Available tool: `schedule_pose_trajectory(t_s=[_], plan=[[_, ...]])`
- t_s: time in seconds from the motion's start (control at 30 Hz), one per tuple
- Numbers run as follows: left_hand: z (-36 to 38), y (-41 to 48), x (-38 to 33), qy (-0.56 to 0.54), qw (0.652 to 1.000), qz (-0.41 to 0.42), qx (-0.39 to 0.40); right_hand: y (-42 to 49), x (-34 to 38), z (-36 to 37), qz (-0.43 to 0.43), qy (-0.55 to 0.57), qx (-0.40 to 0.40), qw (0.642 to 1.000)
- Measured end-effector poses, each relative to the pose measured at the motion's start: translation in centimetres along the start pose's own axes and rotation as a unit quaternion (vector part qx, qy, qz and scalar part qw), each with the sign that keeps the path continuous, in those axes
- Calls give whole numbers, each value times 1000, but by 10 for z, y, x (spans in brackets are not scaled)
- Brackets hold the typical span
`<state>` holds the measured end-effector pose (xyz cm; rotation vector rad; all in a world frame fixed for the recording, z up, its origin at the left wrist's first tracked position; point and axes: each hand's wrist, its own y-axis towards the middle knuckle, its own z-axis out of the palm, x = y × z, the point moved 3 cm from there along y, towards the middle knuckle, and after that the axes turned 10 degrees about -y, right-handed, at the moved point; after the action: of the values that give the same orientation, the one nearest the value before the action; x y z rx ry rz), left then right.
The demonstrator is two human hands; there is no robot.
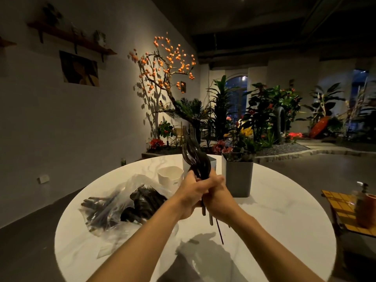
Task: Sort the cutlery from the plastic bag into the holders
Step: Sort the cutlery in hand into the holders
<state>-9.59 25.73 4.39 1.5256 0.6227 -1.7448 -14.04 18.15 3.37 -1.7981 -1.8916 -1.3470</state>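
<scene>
Above the round white table (274, 231) I hold a bundle of black plastic forks (194, 155) upright, tines up. My left hand (190, 195) and my right hand (216, 197) both grip the handles, pressed together; handle ends stick out below them. To the left lies the clear plastic bag (122, 202) with several black cutlery pieces inside. Behind my hands stand a white holder (169, 176) and a grey square holder (211, 160), the latter mostly hidden by the forks.
A tall grey planter (239, 178) with flowers stands right of the holders. At the right edge a yellow tiled side table (337, 208) carries a brown pump bottle (365, 208). Plants and a lit orange-fruit tree fill the background.
</scene>
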Motion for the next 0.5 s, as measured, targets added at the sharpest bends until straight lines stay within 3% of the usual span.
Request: schedule_pose_trajectory(t_s=[0.1, 0.33, 0.5], plan=[[-2, 13, 9, -26, 998, 8, -54, 9, -23, 8, 25, -65, -4, 998], [-14, 42, 26, -46, 991, 85, -90, 28, -40, 40, 5, -36, -119, 992], [-24, 56, 40, 1, 986, 142, -86, 35, -52, 55, 25, 103, -132, 986]])
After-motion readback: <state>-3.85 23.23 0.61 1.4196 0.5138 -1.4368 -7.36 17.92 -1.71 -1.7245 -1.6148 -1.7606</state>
